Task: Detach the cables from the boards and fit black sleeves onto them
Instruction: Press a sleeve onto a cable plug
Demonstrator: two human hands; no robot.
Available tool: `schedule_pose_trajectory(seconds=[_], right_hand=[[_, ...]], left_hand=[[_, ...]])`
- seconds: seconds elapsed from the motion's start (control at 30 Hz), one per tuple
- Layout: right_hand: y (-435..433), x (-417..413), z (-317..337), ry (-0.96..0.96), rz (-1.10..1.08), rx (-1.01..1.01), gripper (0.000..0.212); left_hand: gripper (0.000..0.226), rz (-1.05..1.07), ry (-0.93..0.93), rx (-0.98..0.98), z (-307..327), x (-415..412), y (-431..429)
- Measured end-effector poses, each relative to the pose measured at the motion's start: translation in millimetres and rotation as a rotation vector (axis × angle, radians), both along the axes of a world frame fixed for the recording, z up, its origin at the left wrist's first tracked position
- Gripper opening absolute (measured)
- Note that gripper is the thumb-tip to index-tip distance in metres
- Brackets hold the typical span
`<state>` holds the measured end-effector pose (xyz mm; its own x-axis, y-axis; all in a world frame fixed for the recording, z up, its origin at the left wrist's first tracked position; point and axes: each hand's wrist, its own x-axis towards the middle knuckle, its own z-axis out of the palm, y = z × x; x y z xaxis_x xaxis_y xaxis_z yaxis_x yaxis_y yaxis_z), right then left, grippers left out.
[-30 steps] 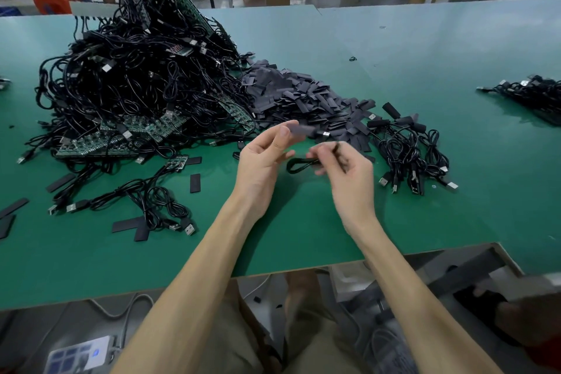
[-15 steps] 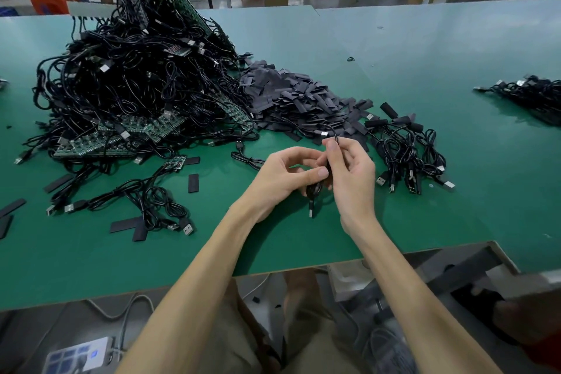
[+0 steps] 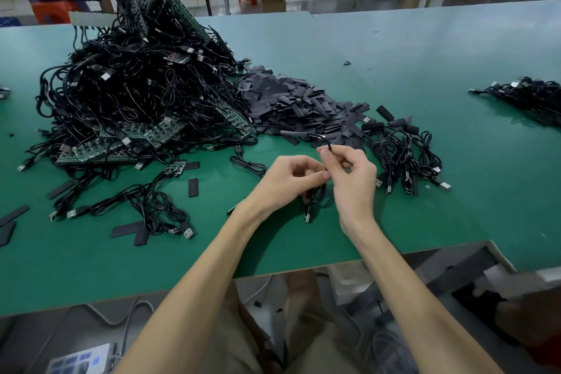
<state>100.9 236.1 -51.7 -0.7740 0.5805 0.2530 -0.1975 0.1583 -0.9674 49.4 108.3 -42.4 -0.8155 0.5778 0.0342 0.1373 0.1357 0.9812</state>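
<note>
Left hand and right hand pinch 1 cable.

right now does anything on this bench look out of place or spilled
Nothing looks damaged, but several stray sleeves lie scattered on the table at the front left, apart from the sleeve pile, among loose cables. A small dark scrap sits alone farther back.

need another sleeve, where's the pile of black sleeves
Head view: the pile of black sleeves lies mid-table, against the right side of the big cable heap and left of the small cable bundle.
</note>
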Motion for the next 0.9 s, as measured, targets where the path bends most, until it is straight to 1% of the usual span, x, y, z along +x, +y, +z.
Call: schedule_pose_trajectory(seconds=[0.1,0.2,0.3,0.4,0.47,0.53,0.63,0.67,0.7,0.77,0.87,0.9], right_hand=[[-1.9,1.0,1.0,-0.004,-0.024,-0.012,0.006],[-0.1,1.1,1.3,-0.066,-0.075,-0.011,0.016],[0.1,-2.9,0.5,-0.157,-0.064,0.055,0.02],[-1.3,-4.8,-1.6,-0.249,-0.006,0.11,0.03],[-1.5,-4.3,-1.9,-0.268,0.031,0.097,0.03],[-0.5,-5.5,-1.5,-0.294,0.065,0.133,0.029],[0.7,-5.3,-0.9,-0.349,0.102,0.184,0.036],[1.1,-4.9,-1.9,-0.367,0.114,0.184,0.035],[0.5,-3.9,-2.8,-0.382,0.122,0.187,0.034],[-1.6,-0.2,-2.2,-0.381,0.129,0.239,0.03],[-2.5,0.6,-0.6,-0.362,0.138,0.32,0.012],[-2.0,0.1,-0.3,-0.35,0.125,0.326,0.011]], left_hand=[[0.018,0.015,-0.096,0.002,5.8,-4.3,-3.5],[0.012,0.091,-0.155,0.11,15.7,-7.3,-1.9],[0.007,0.118,-0.117,0.146,35.4,-13.0,12.3],[0.007,0.083,-0.062,0.109,58.6,-18.0,39.8],[0.012,0.077,-0.058,0.08,69.8,-20.7,61.7],[0.023,0.068,-0.068,0.037,74.1,-22.8,82.9],[0.035,0.0,-0.121,-0.032,69.1,-20.1,104.7],[0.036,-0.015,-0.108,-0.068,64.6,-18.5,108.3],[0.035,-0.013,-0.053,-0.12,59.6,-16.8,109.2],[0.027,0.016,0.113,-0.21,51.1,-14.8,104.9],[0.019,0.057,0.25,-0.204,44.4,-12.1,88.7],[0.019,0.084,0.293,-0.197,44.5,-10.4,80.9]])
